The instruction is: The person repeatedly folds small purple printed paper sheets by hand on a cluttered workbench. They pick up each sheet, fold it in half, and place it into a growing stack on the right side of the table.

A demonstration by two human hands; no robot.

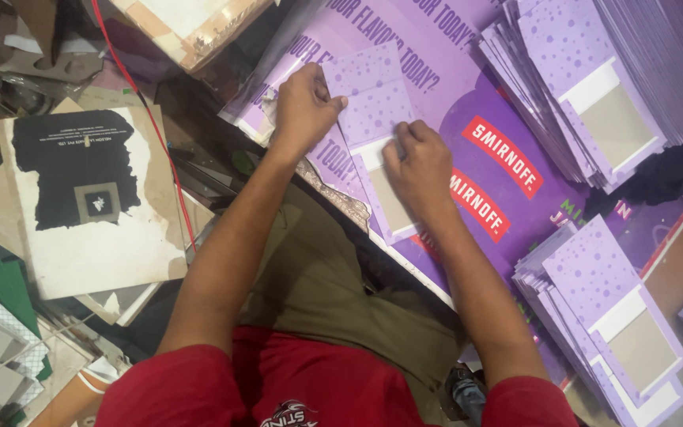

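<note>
A purple dotted card (373, 103) with a white and grey panel lies on a large purple printed sheet (468, 87). My left hand (303, 107) presses on the card's left edge, thumb across its upper part. My right hand (416, 166) pushes down with bent fingers on the card's white panel. Both hands rest on the same card, about a hand's width apart.
A fanned stack of like purple cards (579, 87) lies at the upper right, another stack (610, 316) at the lower right. A dark cloth (658, 178) sits between them. At left lie a torn white and black board (88, 198), a red cable (148, 119) and scrap pieces.
</note>
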